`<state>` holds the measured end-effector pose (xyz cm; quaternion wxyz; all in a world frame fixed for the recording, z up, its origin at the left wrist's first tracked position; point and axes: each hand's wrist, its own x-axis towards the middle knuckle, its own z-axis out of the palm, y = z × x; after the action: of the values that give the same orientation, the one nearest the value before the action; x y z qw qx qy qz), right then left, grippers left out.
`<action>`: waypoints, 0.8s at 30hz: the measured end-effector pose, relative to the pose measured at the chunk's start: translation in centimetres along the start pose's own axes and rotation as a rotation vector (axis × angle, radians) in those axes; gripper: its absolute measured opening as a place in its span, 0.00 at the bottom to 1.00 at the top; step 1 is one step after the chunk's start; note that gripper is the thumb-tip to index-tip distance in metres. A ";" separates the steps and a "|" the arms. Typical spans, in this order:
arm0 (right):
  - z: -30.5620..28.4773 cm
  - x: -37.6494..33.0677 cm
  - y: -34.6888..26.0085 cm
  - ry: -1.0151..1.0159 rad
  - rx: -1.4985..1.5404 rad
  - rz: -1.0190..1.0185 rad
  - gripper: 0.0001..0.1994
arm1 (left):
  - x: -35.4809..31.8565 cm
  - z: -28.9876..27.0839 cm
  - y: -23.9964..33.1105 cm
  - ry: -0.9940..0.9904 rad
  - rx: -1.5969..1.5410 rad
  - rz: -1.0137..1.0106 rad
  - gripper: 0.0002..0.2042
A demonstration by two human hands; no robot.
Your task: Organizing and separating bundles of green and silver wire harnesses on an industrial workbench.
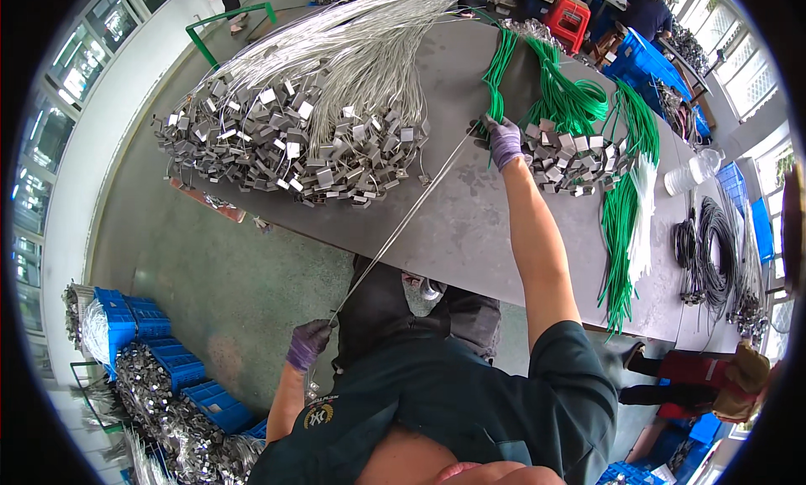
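Note:
My right hand (505,141), in a purple glove, reaches out over the grey table (470,225) and grips the far end of a thin silver cable (403,225). It sits beside a bundle of green cables (564,99) with square metal tags (571,162). My left hand (308,342), also in a purple glove, is off the table's near edge, by my body. It pinches the near end of the same cable. The cable runs taut and straight between my two hands.
A large heap of silver cables with metal tags (294,141) covers the table's left part. More green and white cables (625,225) and black cables (714,250) lie to the right. Blue crates (168,359) of metal parts stand on the floor at lower left. Another person (714,380) is at the right.

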<state>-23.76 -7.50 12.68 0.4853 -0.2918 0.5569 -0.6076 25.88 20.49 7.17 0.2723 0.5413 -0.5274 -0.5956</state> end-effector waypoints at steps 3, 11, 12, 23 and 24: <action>0.0 0.0 0.3 -0.010 0.090 0.007 0.09 | 0.0 0.1 -0.3 -0.017 0.013 0.004 0.09; 0.3 0.0 0.8 -0.018 0.096 -0.049 0.09 | -0.1 -0.5 -0.9 -0.031 -0.084 -0.073 0.10; 0.3 0.0 0.9 -0.016 0.096 -0.048 0.09 | 0.0 -0.5 -1.1 -0.029 -0.087 -0.078 0.10; 0.7 0.1 1.7 0.039 0.122 -0.109 0.07 | 0.4 -0.3 -1.7 0.017 0.124 0.069 0.10; 0.8 0.2 1.8 0.039 0.122 -0.107 0.07 | 0.5 -0.4 -2.0 0.018 0.151 0.106 0.09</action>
<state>-22.64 -7.78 11.07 0.4583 -0.2791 0.5117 -0.6710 26.58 20.56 5.22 0.2667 0.5370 -0.5964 -0.5338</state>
